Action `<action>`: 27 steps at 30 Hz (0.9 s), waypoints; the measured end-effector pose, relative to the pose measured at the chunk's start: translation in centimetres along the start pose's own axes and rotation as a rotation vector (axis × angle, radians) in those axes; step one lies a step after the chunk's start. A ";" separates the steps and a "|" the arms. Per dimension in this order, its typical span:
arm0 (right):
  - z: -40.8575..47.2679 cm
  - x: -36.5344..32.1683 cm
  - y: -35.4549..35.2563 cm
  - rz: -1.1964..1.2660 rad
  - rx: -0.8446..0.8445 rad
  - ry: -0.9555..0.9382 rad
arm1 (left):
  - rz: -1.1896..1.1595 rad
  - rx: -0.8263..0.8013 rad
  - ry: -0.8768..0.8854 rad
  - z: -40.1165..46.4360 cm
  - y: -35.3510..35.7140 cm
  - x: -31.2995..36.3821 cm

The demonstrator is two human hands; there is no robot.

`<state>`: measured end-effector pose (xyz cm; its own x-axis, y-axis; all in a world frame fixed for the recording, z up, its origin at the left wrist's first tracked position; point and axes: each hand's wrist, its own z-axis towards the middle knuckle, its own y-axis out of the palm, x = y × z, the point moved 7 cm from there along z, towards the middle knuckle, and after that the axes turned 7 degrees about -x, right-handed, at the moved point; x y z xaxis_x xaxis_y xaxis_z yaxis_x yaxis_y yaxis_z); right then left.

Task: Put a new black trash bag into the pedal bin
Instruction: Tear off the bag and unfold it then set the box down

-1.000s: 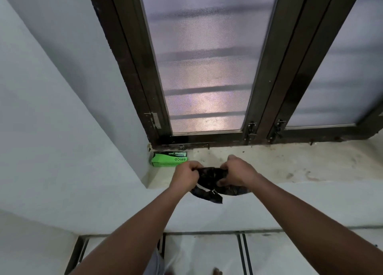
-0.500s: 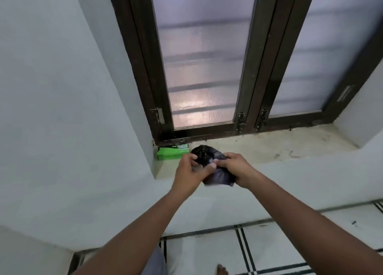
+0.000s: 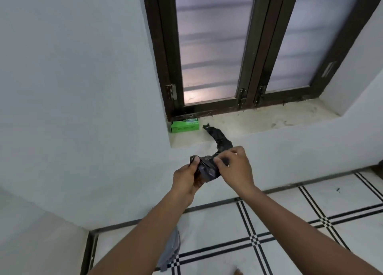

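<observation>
**A:** What does the person have in their hands?

**B:** A crumpled black trash bag (image 3: 208,168), still mostly bunched up. The left hand (image 3: 186,179) has its fingers curled round the lower, wadded part of the bag. The right hand (image 3: 235,168) pinches the bag's upper edge between thumb and fingertips, just beside the left hand. Both hands are held in front of a white wall, below a window sill (image 3: 259,123).

**A:** Is all of the bag inside the hands?

**B:** No. A twisted strip of it runs up and to the left from the right hand, and its tip appears to lie on the sill.

**A:** What else is on the sill?

**B:** A small green box (image 3: 185,125) sits in the sill's left corner, against the side wall and near the bag's tip but apart from it. Its printing is too small to read.

**A:** And around that?

**B:** Behind the sill stands a dark-framed window (image 3: 207,46) with frosted panes. Below the wall is a white tiled floor (image 3: 290,223) crossed by black double lines. A bit of grey cloth shows under the left forearm. The pedal bin cannot be seen from this view.
</observation>
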<state>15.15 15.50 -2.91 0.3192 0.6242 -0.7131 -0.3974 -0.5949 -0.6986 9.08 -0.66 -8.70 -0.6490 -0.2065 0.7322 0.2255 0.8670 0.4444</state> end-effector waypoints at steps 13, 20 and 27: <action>-12.7 -0.5 3.4 1.214 -0.512 0.634 | -0.034 -0.113 0.017 -12.9 -4.6 -3.4; -19.0 -0.4 5.1 1.232 -0.563 0.737 | 0.730 0.330 0.146 -20.2 -9.2 -6.2; -23.9 -2.8 6.7 0.994 -0.654 0.562 | 0.876 0.146 0.368 -24.7 -7.4 -5.3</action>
<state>32.12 -2.33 -6.97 0.5087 -0.4193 -0.7519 -0.2322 -0.9078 0.3492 28.80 -17.18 -3.06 -0.0187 0.4338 0.9008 0.4133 0.8238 -0.3881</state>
